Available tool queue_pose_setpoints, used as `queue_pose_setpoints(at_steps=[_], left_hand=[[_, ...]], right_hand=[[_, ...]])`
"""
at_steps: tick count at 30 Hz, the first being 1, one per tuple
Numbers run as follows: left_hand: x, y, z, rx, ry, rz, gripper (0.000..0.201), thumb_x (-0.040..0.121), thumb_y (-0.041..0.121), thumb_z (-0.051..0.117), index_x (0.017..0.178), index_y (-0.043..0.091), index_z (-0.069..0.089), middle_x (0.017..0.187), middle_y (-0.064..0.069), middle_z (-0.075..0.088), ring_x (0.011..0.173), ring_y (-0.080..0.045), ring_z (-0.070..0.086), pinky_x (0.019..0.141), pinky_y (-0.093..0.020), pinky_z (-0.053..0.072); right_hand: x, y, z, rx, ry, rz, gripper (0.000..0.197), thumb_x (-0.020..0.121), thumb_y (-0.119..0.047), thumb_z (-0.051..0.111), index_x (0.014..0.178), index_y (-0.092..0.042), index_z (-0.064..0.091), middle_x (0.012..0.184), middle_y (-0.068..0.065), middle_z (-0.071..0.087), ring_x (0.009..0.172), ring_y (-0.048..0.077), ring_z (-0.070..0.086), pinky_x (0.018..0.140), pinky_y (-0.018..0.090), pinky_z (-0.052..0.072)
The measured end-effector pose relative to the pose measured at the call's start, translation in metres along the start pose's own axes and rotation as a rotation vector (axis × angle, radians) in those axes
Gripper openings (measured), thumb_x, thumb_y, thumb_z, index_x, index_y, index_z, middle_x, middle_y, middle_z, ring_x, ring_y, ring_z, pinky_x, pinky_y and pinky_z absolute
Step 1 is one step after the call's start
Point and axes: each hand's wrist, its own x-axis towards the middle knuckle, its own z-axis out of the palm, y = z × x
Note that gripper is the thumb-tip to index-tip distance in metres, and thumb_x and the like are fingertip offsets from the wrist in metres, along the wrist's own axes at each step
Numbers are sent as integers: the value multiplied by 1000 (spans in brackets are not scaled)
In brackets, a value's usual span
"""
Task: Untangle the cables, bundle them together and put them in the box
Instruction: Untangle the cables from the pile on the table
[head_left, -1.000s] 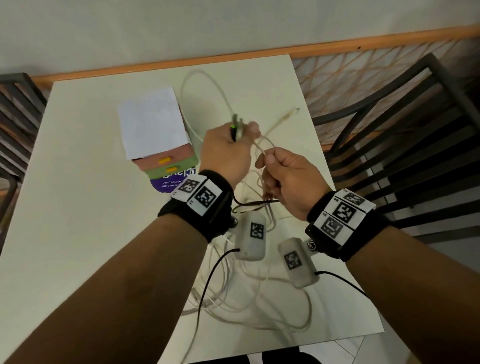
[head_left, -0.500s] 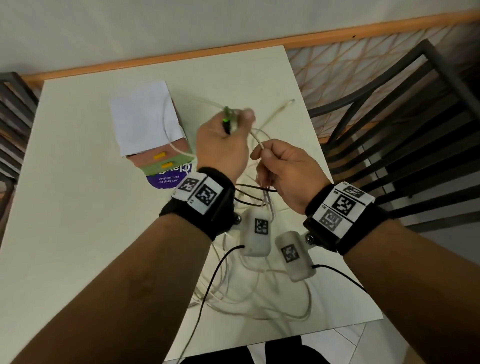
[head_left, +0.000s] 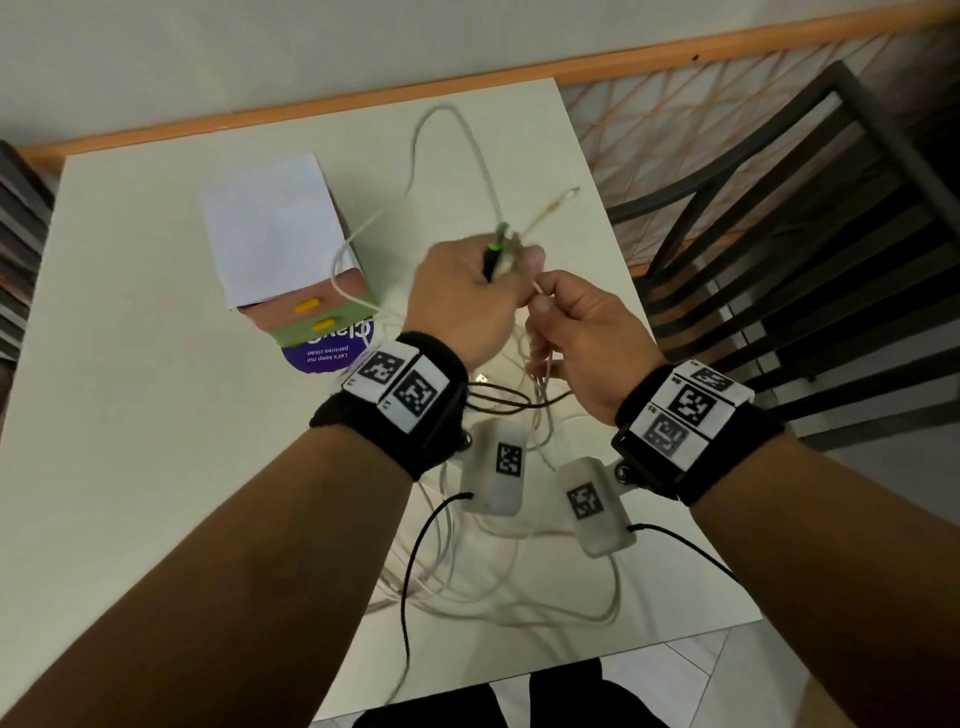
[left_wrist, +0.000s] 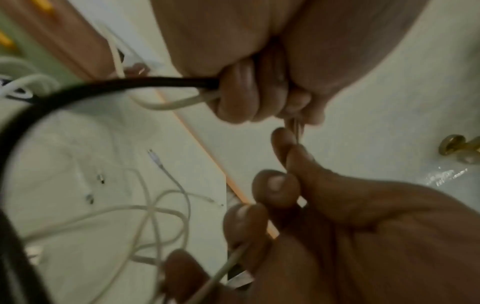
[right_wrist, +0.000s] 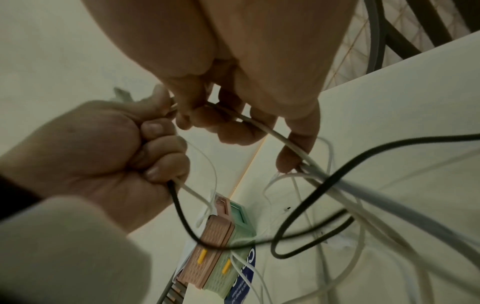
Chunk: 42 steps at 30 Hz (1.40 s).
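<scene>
White cables (head_left: 498, 608): a loose tangle of pale cords lies on the surface near its front edge, under both wrists; strands rise from it to both hands.
Looped strand (head_left: 467, 140): one white cable arcs up from the hands over the far part of the surface and comes down across the box.
Free plug (head_left: 563, 196): a white connector end sticks out past the hands, in the air.
Black cable (right_wrist: 311, 205): a dark cord leaves the underside of the left fist, loops low and crosses the white strands.
Left hand (head_left: 465, 301): a closed fist; its fingers (right_wrist: 166, 156) are clamped round the black cable and a white one, with a green-banded plug end (head_left: 500, 244) sticking out of the top.
Right hand (head_left: 582, 338): touching the left hand; thumb and forefinger pinch a white cable, and the other fingers (right_wrist: 293, 158) are curled with more white strands running through them.
Box (head_left: 311, 306): pink and green with yellow clasps, on the surface left of the hands, a white sheet (head_left: 275, 228) over its top, a purple label (head_left: 327, 351) under it.
Surface (head_left: 130, 415): pale tabletop set against a wall.
Chair (head_left: 810, 249): dark slatted, just beside the surface on the right.
</scene>
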Motion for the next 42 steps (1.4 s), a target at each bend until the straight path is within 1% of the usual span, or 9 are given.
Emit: queue_pose_setpoints(at_steps=[3,6,10,14,18,22,27,34,42], left_hand=[[11,-3,-5,-197,205,-82,18,89,37,66,83,22,73,51,6,65,46,-2,44,60,-27,40],[4,-1,-1,-59,-56,-47,17,88,32,70,75,20,71,50,12,61,45,-4,51,52,-30,43],[12,-2,1,-142,188,-99,21,90,34,68,80,16,73,45,16,55,44,-3,47,55,-27,41],[3,-4,8,-149,-14,-107,23,89,28,71,84,6,72,50,12,57,44,-7,48,49,-25,41],[14,0,3,-286,249,-181,24,91,33,68,77,14,70,45,14,47,41,-9,38,47,-24,34],[10,3,3,-168,-32,-136,25,90,32,71,78,10,66,47,4,55,40,-11,43,44,-25,35],[12,8,4,-339,64,-195,27,92,29,69,86,2,66,41,12,39,35,-8,30,44,-20,26],[5,56,20,-450,-58,-161,29,99,28,59,78,10,68,45,3,29,38,-13,21,43,-22,21],[-17,93,103,-280,-280,-99,25,100,23,57,93,3,71,34,15,44,29,-1,40,36,-14,30]], right_hand=[[1,0,2,11,2,-14,29,100,-12,45,82,-22,65,62,3,42,57,17,39,69,43,39],[3,-1,3,37,6,-35,17,94,-20,49,86,-19,64,61,3,42,55,18,38,63,43,38],[4,-2,1,19,-17,-48,23,99,-17,44,88,-18,64,58,4,43,55,21,39,68,44,37],[4,-3,0,19,-19,-22,26,102,-13,43,94,-22,66,59,3,43,56,20,39,66,43,39],[2,-2,-2,-20,-14,4,27,102,-15,43,85,-20,64,61,6,42,61,24,38,69,43,43],[3,-1,-6,-9,-17,14,27,101,-18,44,82,-22,63,64,4,42,59,17,40,70,43,45],[7,-4,-13,26,-30,37,29,100,-3,44,80,-11,65,63,6,48,55,16,44,64,36,51],[-11,-20,-50,10,-14,14,23,102,-14,44,98,-13,67,63,7,45,47,15,27,51,32,16],[-37,-22,-119,-28,177,-40,16,90,-5,51,94,0,65,60,9,52,50,19,44,48,27,36]])
